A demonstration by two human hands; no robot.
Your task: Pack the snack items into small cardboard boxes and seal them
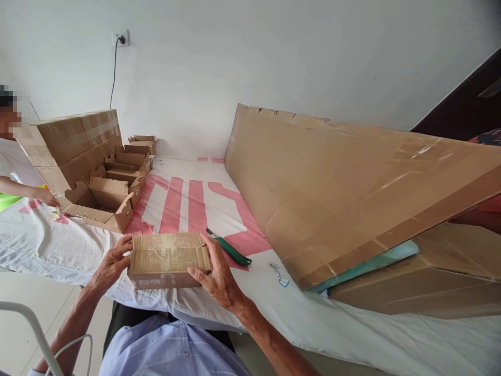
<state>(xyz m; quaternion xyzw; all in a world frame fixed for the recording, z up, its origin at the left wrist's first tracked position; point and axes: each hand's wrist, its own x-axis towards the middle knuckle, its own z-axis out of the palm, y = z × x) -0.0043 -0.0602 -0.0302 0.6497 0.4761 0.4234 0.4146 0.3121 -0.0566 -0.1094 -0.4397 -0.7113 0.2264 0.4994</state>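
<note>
A hand could pass between the open cartons (102,218) and cardboard panel (332,193). The green tool (234,251) obstructs beside the taped box (168,256); room behind the panel is unclear.

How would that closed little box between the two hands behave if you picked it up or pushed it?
The box would probably feel fairly stiff, since its cardboard sides look straight. It seems unlikely to roll or tip easily, being flat-sided and wider than tall. Shiny tape might make its top slightly slippery.
</note>
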